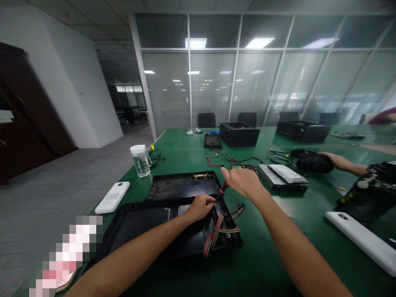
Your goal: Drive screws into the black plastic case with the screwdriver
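Observation:
In front of me lies a shallow black metal case panel [139,222], its raised edges facing up. My right hand [246,181] is wrapped round a screwdriver [223,189] with a black and orange handle, slanting down to the panel's far right corner. Close to the screwdriver's tip, my left hand [201,207] has its fingers pinched together; what they hold is too small to tell. A bundle of multicoloured ribbon cables [218,231] with a dark connector drapes over the panel's right side. Behind it, a second black panel [182,184] lies flat.
A water bottle [140,161] and a white power bank [113,198] stand left. Right are a metal drive box [283,178], another white device [361,239] and another person's hand [335,161] on a black part. Black computer cases [239,134] sit farther back.

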The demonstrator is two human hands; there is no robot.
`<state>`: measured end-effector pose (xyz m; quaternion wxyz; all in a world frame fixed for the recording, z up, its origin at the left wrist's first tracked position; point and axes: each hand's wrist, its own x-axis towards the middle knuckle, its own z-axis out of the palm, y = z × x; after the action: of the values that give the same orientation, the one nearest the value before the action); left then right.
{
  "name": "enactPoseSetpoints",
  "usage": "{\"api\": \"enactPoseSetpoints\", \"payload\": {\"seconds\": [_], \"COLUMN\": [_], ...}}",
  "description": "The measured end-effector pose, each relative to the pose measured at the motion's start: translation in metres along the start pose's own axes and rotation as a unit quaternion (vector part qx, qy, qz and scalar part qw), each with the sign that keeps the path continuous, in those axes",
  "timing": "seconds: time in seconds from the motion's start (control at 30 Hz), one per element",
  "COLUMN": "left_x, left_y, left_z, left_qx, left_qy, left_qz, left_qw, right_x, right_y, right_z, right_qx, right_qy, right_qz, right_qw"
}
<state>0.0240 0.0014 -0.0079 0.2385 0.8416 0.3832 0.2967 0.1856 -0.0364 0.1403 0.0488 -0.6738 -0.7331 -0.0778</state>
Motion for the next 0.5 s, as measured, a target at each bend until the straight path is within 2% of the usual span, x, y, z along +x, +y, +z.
{"api": "enactPoseSetpoints", "payload": {"seconds": [0.1,0.13,0.27,0.43,0.5], "left_x": [0.001,0.001,0.001,0.001,0.001], "left_y": [0.001,0.001,-0.001,-0.003,-0.003], "left_z": [0.0,0.0,0.001,0.003,0.003], "left_qx": [-0.006,-0.009,-0.02,-0.014,-0.013], "left_qy": [0.001,0.0,-0.005,0.0,0.002], "left_qz": [-0.006,-0.007,-0.01,-0.016,-0.01], "left_qw": [1.0,1.0,1.0,1.0,1.0], "right_x": [-0.007,-0.009,-0.013,-0.014,-0.014], "right_y": [0.001,0.0,-0.008,-0.013,-0.012], "right_z": [-0.002,-0.002,0.0,0.0,0.0], "right_qx": [0.039,0.036,-0.017,0.014,0.006], "right_qy": [-0.025,-0.019,0.03,0.009,0.008], "right_qz": [-0.079,-0.081,-0.002,-0.051,-0.044], "right_qw": [0.996,0.996,0.999,0.999,0.999]}}
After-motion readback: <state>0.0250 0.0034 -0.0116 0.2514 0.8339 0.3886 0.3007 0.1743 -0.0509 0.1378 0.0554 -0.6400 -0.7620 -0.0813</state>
